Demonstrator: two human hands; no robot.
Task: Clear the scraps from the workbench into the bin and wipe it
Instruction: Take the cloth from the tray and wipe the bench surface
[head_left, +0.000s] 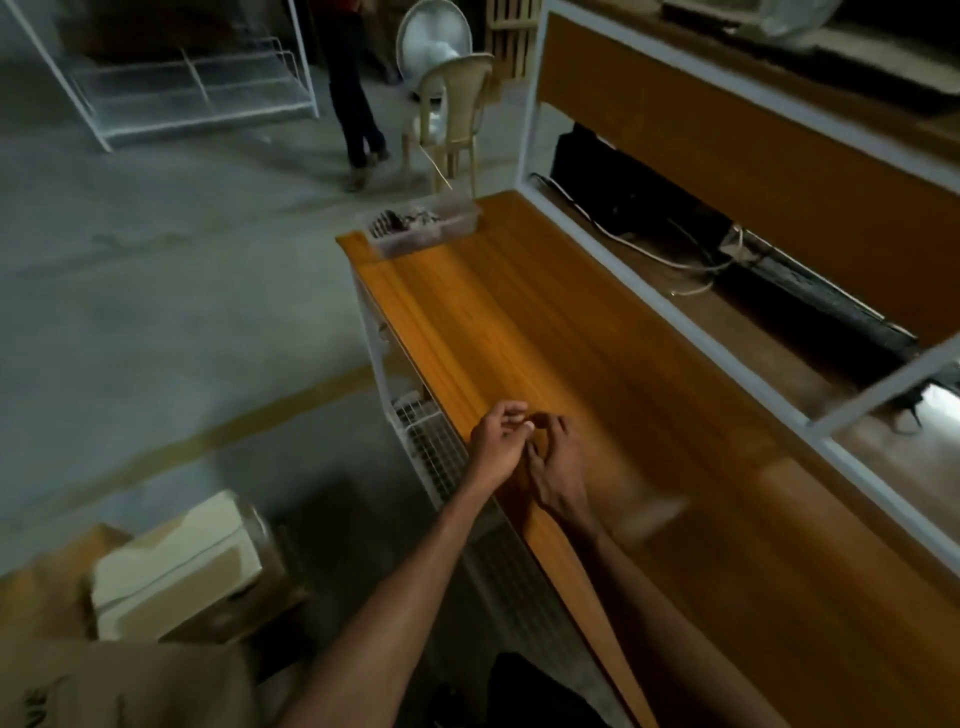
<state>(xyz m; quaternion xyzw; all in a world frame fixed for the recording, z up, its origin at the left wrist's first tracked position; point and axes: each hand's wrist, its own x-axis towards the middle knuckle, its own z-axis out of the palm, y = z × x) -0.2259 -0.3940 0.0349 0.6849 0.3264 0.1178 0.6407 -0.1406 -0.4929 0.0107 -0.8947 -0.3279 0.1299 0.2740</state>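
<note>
The long orange-brown wooden workbench (519, 322) runs away from me. Both hands meet at its near front edge. My left hand (496, 441) is cupped at the edge with its fingers curled. My right hand (558, 467) rests on the benchtop, its fingertips touching those of the left. Whether anything small lies between them is too blurred to tell. A clear plastic bin (423, 228) holding dark and pale scraps stands on the far left corner of the bench. A pale blurred patch (649, 512) lies on the bench just right of my right wrist.
A white metal frame (660, 301) borders the bench's back, with cables and black items behind it. White wire racks (431, 441) hang under the front edge. Cardboard boxes (176, 566) sit on the floor at left. A person's legs (358, 104), a beige chair (452, 104) and a fan stand beyond.
</note>
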